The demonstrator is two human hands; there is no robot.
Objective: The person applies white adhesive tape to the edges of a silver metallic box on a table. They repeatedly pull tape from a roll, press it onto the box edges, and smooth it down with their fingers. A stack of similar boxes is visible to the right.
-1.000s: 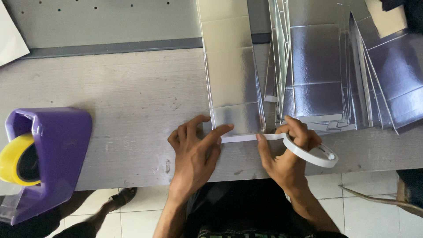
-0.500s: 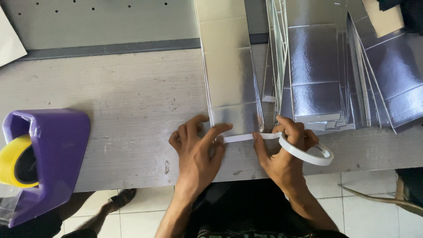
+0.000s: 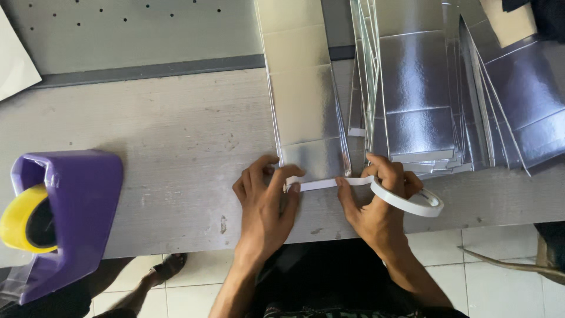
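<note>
The left hand presses flat the white tape strip on the shiny silver sheet. The right hand grips the thin tape roll at the grey table edge.

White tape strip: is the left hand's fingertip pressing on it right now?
Touching. The head view shows the left hand with a fingertip laid on the left end of the white tape strip, no gap between them, at the lower edge of the silver sheet.
</note>
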